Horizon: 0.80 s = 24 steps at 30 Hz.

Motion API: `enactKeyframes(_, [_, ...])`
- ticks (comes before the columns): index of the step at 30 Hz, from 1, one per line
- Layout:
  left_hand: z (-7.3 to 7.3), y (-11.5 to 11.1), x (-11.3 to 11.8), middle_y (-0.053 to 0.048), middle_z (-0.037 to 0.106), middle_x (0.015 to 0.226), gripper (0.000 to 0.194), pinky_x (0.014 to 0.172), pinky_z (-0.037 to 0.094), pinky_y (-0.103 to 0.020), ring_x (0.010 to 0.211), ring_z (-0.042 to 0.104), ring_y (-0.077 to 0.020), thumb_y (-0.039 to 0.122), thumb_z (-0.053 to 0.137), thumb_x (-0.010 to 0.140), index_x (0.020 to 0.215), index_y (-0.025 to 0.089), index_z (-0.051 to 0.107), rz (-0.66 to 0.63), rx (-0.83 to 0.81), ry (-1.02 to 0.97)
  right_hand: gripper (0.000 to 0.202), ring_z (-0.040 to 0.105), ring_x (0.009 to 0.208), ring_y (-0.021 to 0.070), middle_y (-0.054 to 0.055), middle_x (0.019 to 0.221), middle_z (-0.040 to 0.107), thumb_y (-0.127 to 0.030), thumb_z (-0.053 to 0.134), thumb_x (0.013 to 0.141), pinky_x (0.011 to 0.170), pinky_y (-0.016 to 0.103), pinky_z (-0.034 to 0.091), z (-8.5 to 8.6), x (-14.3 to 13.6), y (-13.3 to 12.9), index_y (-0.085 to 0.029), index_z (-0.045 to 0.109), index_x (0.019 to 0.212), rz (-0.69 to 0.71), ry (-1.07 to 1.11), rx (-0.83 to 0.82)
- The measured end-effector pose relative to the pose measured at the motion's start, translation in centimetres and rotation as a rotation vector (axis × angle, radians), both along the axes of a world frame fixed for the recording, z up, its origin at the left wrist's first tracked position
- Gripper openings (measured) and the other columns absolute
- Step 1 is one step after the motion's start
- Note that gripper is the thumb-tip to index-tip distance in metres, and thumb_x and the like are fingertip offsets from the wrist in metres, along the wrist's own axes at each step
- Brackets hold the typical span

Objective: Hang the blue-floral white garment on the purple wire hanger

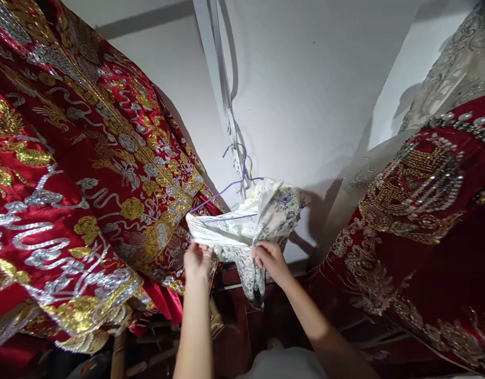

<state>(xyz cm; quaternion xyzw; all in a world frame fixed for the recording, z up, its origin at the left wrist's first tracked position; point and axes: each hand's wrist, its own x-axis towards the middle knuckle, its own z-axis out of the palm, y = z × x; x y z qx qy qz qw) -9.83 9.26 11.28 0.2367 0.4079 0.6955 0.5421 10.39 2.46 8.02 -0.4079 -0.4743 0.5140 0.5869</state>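
Observation:
A white floral garment [281, 210] hangs on a purple hanger [226, 188] in the middle of the head view. The hanger's hook is by a pale hanging strip against the wall. My left hand [198, 258] pinches the garment's lower left edge, fingertips partly behind the cloth. My right hand [268, 258] is closed on the cloth near the garment's centre, where a fold crosses. Below it, the garment's lower part dangles between my two forearms.
Red garments with gold and silver embroidery [119, 152] fill the left side. A beaded dark red dress [416, 263] stands at the right, with a white lace garment [455, 73] behind. The pale wall [305, 95] is ahead.

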Motion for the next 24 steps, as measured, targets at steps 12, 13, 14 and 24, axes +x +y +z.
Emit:
enactKeyframes(12, [-2.1, -5.0, 7.4, -0.009, 0.072, 0.104, 0.021, 0.108, 0.037, -0.036, 0.116, 0.058, -0.0258, 0.022, 0.066, 0.074, 0.095, 0.018, 0.07, -0.487, 0.183, 0.626, 0.032, 0.036, 0.043, 0.0105, -0.005, 0.043, 0.039, -0.032, 0.051, 0.082, 0.046, 0.025, 0.025, -1.9, 4.8, -1.1, -0.021, 0.045, 0.052, -0.209, -0.15, -0.019])
enactKeyframes(13, [-2.6, -5.1, 7.1, -0.009, 0.072, 0.102, 0.018, 0.106, 0.038, -0.036, 0.114, 0.059, -0.0262, 0.022, 0.065, 0.075, 0.092, 0.017, 0.069, -0.533, 0.187, 0.68, 0.033, 0.036, 0.043, 0.0107, -0.005, 0.043, 0.038, -0.032, 0.051, 0.082, 0.046, 0.025, 0.025, -2.2, 5.0, -1.2, -0.021, 0.044, 0.052, -0.175, -0.176, -0.033])
enactKeyframes(14, [-3.0, -5.3, 6.9, -0.009, 0.071, 0.099, 0.014, 0.103, 0.04, -0.036, 0.11, 0.059, -0.0259, 0.023, 0.065, 0.077, 0.089, 0.016, 0.069, -0.563, 0.189, 0.712, 0.033, 0.037, 0.044, 0.0108, -0.005, 0.044, 0.038, -0.032, 0.051, 0.082, 0.046, 0.025, 0.025, -2.6, 5.2, -1.3, -0.021, 0.044, 0.052, -0.125, -0.207, -0.048])
enactKeyframes(24, [0.1, -8.2, 9.4, -0.002, 0.064, 0.085, 0.023, 0.079, 0.044, -0.026, 0.083, 0.058, -0.0164, 0.041, 0.062, 0.09, 0.089, 0.019, 0.065, -0.436, 0.331, 0.51, 0.046, 0.06, 0.105, 0.0272, 0.009, 0.1, 0.069, -0.062, 0.057, 0.087, 0.097, 0.042, 0.043, -3.2, 4.5, -1.2, -0.021, 0.069, 0.105, 0.183, -0.231, -0.051])
